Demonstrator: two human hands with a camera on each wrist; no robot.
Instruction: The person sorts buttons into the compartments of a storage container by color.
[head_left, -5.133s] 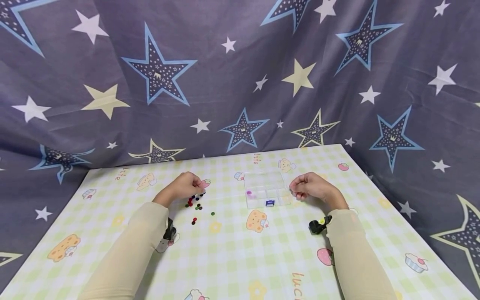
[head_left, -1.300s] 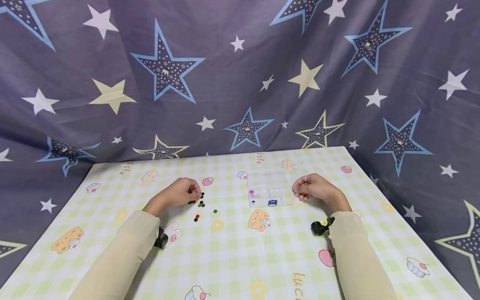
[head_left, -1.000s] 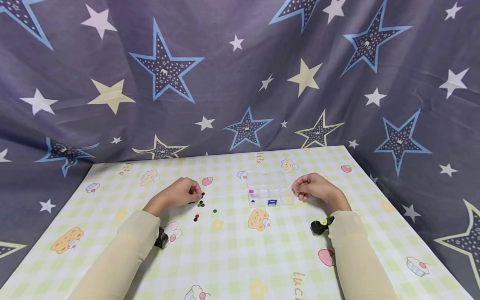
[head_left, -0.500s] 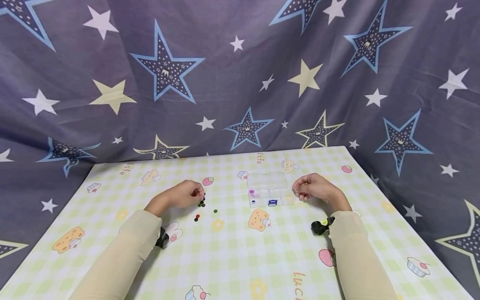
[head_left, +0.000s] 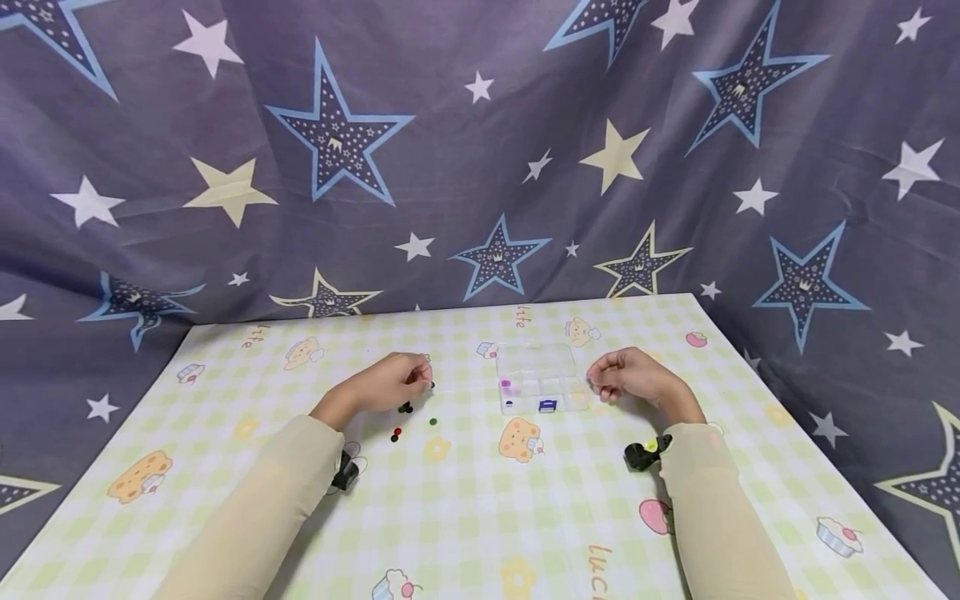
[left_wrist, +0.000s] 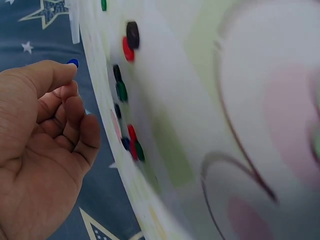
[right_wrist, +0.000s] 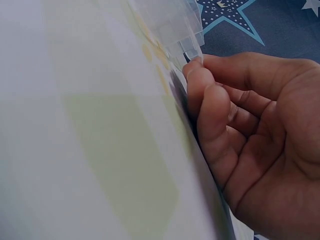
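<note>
My left hand [head_left: 390, 382] is above the table, just right of the loose pile. Between its thumb and index fingertip it pinches a small blue button [left_wrist: 73, 63]. Below it lie several small round buttons [left_wrist: 121, 91] in black, red, green and dark blue. My right hand [head_left: 633, 382] pinches the right edge of a clear plastic compartment box [right_wrist: 170, 22], fingertips at its corner. The box's lid [head_left: 534, 358] is open, leaning towards the back. One pink piece [head_left: 506, 384] and one blue button [head_left: 509, 404] show in separate left-hand compartments.
A blue latch [head_left: 548, 406] sits on the box's front side. A lone green button [head_left: 432, 422] and a red and black pair [head_left: 396, 434] lie nearer the front. A checked cartoon cloth [head_left: 465, 517] covers the table; a starry curtain [head_left: 442, 167] hangs behind.
My left hand has moved right from the buttons and now carries a blue one. Since the oldest frame, a blue button has appeared in the box's front-left compartment. The right hand stays put.
</note>
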